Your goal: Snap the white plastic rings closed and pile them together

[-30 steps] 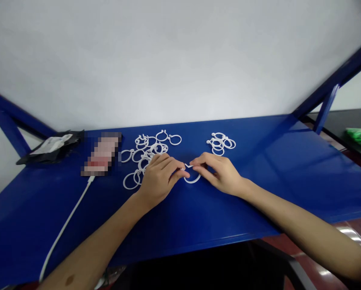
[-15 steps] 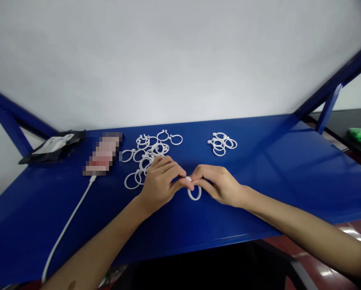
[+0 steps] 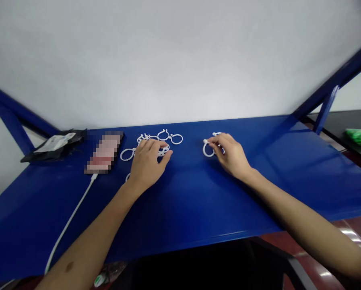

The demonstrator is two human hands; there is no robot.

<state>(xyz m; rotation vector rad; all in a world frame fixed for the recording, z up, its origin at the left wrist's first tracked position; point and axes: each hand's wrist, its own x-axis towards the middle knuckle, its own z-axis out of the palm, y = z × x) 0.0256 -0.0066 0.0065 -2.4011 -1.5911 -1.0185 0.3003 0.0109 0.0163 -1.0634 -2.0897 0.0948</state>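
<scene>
White ring (image 3: pixel 208 150) is hanging pinched by the right hand (image 3: pixel 231 156), just left of its fingertips and beside the small pile (image 3: pixel 217 134) on the blue shelf (image 3: pixel 198 201), while the left hand (image 3: pixel 148 163) is resting loosely spread, holding nothing, on the larger pile (image 3: pixel 163 136).

A white plastic ring (image 3: pixel 208 150), a full loop with a small knob, sits pinched in the right hand (image 3: pixel 230 156) beside a small heap of rings (image 3: pixel 217 134) near the table's (image 3: pixel 198 201) far edge, right of centre. Loose white rings (image 3: pixel 168 139) lie scattered left of centre.
</scene>
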